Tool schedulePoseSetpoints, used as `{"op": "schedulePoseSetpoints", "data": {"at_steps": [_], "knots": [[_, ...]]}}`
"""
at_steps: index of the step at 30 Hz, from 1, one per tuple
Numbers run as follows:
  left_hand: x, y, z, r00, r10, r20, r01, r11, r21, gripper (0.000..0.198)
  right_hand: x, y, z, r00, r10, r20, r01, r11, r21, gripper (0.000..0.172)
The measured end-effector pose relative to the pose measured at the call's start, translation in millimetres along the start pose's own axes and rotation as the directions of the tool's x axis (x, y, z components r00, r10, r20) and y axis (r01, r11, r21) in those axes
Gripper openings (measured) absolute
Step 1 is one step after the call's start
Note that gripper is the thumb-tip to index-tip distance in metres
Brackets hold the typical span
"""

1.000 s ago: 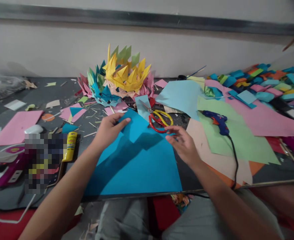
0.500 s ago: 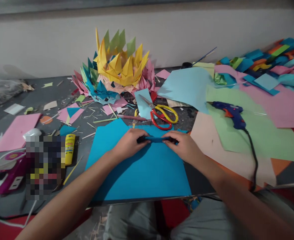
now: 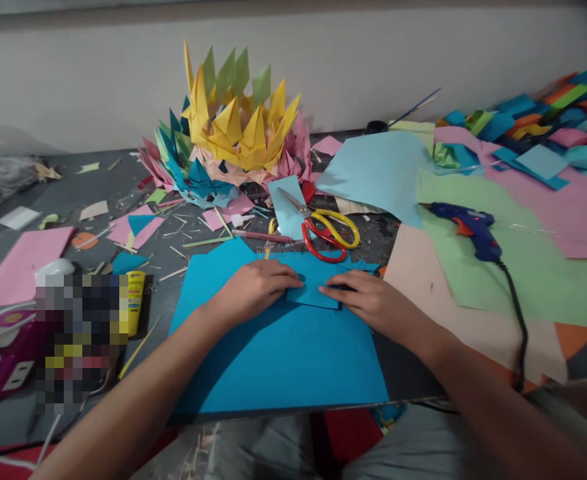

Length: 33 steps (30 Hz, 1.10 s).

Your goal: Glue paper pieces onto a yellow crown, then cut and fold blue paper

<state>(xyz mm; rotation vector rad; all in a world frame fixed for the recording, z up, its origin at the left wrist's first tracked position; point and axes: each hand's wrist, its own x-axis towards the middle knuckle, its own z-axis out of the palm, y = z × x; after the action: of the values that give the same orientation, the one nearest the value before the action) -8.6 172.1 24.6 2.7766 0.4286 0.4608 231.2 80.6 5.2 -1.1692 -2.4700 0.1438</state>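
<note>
A small folded piece of blue paper (image 3: 313, 293) is held at its two sides by my hands, low over a large blue sheet (image 3: 283, 360). My left hand (image 3: 260, 287) has its fingertips on the left side of the folded piece. On the right side, the fingers of my right hand (image 3: 368, 297) grip it, with the thumb mostly hidden. Just beyond my hands lie scissors (image 3: 330, 233) with one red and one yellow handle, next to a pinkish pen (image 3: 260, 236). More blue folded paper (image 3: 360, 265) shows behind my right hand.
Folded-paper crowns (image 3: 243, 133) stand against the wall. A blue glue gun (image 3: 473, 223) with a black cord lies on green paper (image 3: 538, 280) at the right. To the left are a yellow glue tube (image 3: 133, 303), pink paper (image 3: 28, 263) and scattered scraps.
The folded blue paper has turned from edge-on to show its flat face. My fingers have shifted from pinching its ends to lying along its sides.
</note>
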Motion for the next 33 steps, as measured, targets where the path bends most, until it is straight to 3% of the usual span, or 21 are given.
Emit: {"op": "schedulePoseSetpoints", "data": {"at_steps": [9,33], "knots": [[0.9,4.5,-3.9,0.998,0.069,0.01,-0.069,0.991,0.118,0.028,-3.1,-1.1,6.8,0.999,-0.034,-0.024,0.031,0.995,-0.093,0.032],[-0.6,5.6,-3.0,0.999,0.047,0.025,-0.05,0.991,0.125,0.025,2.4,-3.3,5.2,0.994,-0.065,-0.084,0.063,0.998,-0.03,0.032]]}}
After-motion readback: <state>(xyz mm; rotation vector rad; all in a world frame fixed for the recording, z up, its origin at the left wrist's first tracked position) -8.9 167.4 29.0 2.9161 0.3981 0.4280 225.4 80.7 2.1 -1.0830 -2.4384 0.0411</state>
